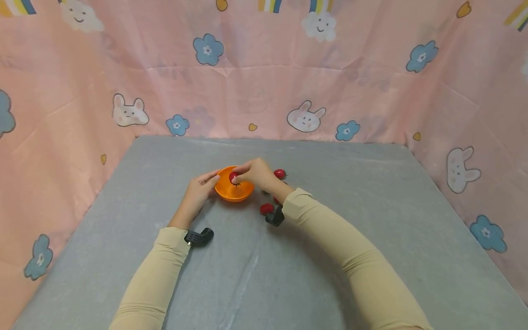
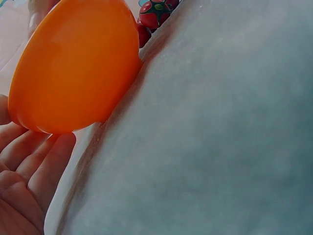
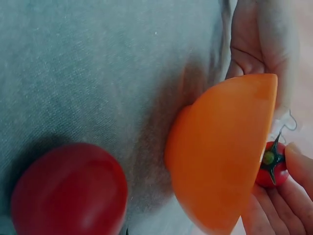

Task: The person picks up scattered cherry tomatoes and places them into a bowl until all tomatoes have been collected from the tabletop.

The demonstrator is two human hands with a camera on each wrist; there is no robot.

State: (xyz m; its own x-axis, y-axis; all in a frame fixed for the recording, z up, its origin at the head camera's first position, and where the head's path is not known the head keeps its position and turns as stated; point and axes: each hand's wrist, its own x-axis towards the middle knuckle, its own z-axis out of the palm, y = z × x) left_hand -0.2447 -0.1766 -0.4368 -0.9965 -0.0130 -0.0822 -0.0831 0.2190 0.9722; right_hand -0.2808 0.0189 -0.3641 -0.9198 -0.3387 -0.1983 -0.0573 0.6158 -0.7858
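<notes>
An orange bowl (image 1: 233, 195) stands on the grey cloth, nearer the far side. My left hand (image 1: 195, 196) holds its left side, thumb at the rim and fingers against the outer wall, as the left wrist view shows with the fingers (image 2: 49, 166) under the bowl's curve. Over the bowl's opening, my right hand (image 1: 259, 174) pinches a red cherry tomato (image 3: 279, 172) with a green stem between thumb and fingers. The bowl's inside is partly covered by this hand.
More cherry tomatoes lie right of the bowl: one (image 1: 266, 209) near the right wrist, another (image 1: 280, 173) farther back, others partly hidden by the right forearm. A patterned pink curtain (image 1: 255, 82) hangs behind the grey-covered table (image 1: 231, 293).
</notes>
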